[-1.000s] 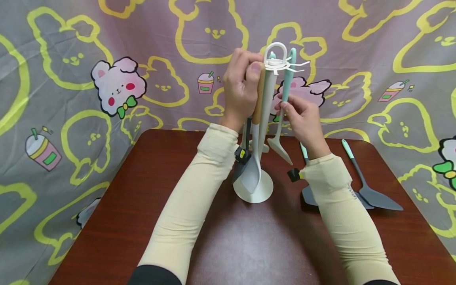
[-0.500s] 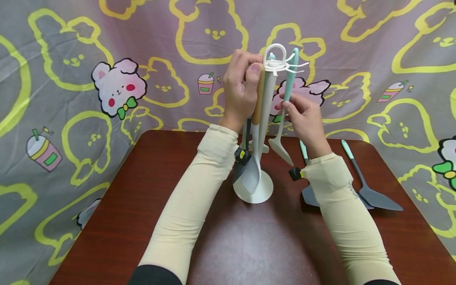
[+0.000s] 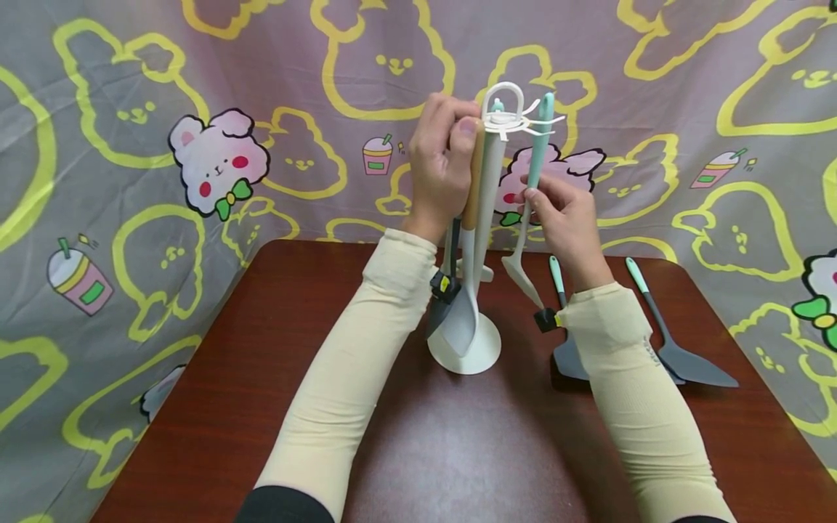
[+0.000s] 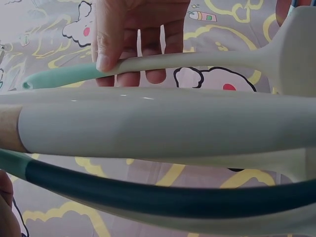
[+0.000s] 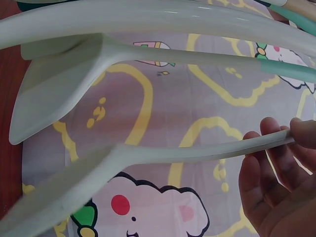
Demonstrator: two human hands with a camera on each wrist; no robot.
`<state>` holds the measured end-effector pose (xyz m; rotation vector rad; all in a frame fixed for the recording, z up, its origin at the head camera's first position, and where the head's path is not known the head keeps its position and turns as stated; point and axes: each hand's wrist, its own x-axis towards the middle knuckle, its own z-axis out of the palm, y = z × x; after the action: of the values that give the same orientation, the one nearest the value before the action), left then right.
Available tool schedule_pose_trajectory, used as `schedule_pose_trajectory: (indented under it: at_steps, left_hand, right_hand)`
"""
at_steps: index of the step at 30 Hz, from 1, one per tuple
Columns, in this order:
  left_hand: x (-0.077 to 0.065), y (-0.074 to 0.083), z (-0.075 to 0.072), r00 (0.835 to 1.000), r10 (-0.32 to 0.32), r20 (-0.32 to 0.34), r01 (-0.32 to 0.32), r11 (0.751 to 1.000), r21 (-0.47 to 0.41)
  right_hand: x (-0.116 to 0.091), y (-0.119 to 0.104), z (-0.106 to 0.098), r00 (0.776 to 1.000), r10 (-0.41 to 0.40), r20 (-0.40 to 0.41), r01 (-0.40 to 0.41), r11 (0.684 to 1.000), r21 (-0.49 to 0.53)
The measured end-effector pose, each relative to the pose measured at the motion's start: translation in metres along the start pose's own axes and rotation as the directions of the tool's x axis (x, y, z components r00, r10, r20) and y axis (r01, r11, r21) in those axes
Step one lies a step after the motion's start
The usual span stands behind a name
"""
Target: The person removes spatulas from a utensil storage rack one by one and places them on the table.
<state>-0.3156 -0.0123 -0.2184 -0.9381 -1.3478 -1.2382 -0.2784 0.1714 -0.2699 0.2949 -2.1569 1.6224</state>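
In the head view my left hand (image 3: 445,160) grips the top of a white utensil rack (image 3: 492,196), its thumb on the wooden handle of a hanging grey spoon (image 3: 462,319). My right hand (image 3: 567,218) pinches a cream spatula (image 3: 523,272) where its mint handle begins. The spatula hangs head down on the rack's right side, its handle end among the white hook tips (image 3: 543,125). Whether it touches a hook, I cannot tell. In the left wrist view, thumb and fingers hold the spatula shaft (image 4: 187,60). The right wrist view shows another cream spatula (image 5: 64,81) with a mint handle behind.
The rack's round white base (image 3: 480,356) stands on a dark brown table (image 3: 314,312). Dark grey turners with mint handles lie at the right, one turner (image 3: 696,365) fully visible, another (image 3: 569,359) partly behind the right sleeve. A patterned cloth (image 3: 294,58) hangs behind.
My right hand has shifted right and slightly down with the spatula, whose handle end has moved outward from the rack's centre. The left hand stays almost still.
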Motion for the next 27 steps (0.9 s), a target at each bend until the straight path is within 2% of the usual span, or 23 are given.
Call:
schedule_pose_trajectory:
  at_steps: [10,27]
  left_hand:
    - [-0.001,-0.001,0.0,1.0,0.0,-0.004,0.0,1.0,0.002]
    - [-0.001,0.0,0.0,1.0,0.003,-0.003,-0.002,1.0,0.011]
  right_hand:
    - [0.0,0.003,-0.005,0.998,0.015,-0.067,-0.013,1.0,0.024]
    - [-0.002,0.007,-0.012,0.985,0.095,-0.148,-0.104,0.993,-0.058]
